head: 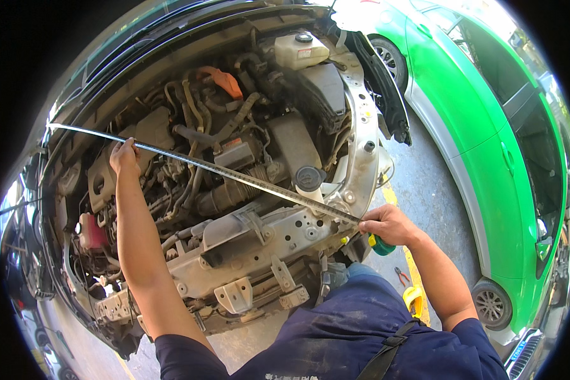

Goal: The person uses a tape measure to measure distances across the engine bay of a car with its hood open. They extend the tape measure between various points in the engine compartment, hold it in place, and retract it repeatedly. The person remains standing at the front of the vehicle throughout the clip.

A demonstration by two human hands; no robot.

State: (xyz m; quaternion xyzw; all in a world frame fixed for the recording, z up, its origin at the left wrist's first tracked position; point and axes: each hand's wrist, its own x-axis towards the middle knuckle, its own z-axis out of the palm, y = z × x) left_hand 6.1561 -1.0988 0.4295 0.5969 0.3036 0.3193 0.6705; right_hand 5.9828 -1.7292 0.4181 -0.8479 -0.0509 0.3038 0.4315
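A steel tape measure blade (247,178) runs diagonally over a car's engine bay, from its far left edge to the front right corner. My left hand (125,156) pinches the blade near its far end, above a dusty engine cover (156,130). At the other end, my right hand (390,225) holds the blade where it leaves the green and yellow tape case (381,245), just beyond the radiator support panel (285,232). Below the blade lie hoses and an air intake duct (225,198). A black-capped washer filler neck (309,179) stands close beside it.
A green car (475,118) is parked to the right. On the floor between the cars lie red-handled pliers (401,276) and a yellow object (413,300). Bare metal brackets (234,295) jut from the opened front end, and a detached-looking black fender edge (384,90) sticks out at upper right.
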